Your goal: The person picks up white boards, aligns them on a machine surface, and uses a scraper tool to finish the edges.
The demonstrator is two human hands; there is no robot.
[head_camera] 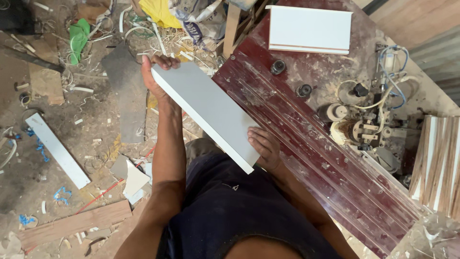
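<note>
I hold a flat grey-white rectangular panel [211, 108] in front of my body, tilted, at the left edge of a dark red machine table [335, 158]. My left hand [155, 72] grips the panel's far end, fingers curled over its top corner. My right hand [264, 146] clasps the near end from the right side, close to the table edge. The panel's long left edge shows a white band.
On the table lie a second white panel [309, 29] at the far end and an edge-banding unit [357, 122] with rollers, knobs and cables. Stacked boards [438, 163] stand at right. The floor at left holds shavings, a white strip [57, 149] and wood offcuts [74, 224].
</note>
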